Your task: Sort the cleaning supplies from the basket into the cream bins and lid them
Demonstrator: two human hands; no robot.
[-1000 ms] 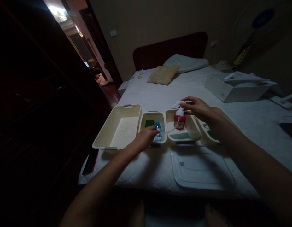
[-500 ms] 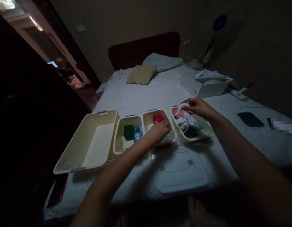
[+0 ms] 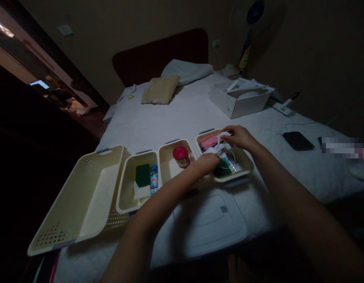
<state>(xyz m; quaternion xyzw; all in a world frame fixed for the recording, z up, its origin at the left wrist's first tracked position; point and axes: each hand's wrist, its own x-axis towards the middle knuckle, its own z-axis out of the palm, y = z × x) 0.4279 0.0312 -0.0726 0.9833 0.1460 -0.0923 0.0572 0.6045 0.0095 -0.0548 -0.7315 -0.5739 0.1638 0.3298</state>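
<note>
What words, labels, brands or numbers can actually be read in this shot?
Nothing can be read for certain.
Small plastic bottle: blue and white label, lettering too small to read.
Red-lidded jar: label on its side, too small and dark to read.
Printed packaging in the rightmost tray: print too small and blurred to read.
Pixelated patch near the bed's right edge: blurred out, unreadable.

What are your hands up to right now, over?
Left hand over small basket. Right hand touching white pump. Red-capped jar in next basket.
</note>
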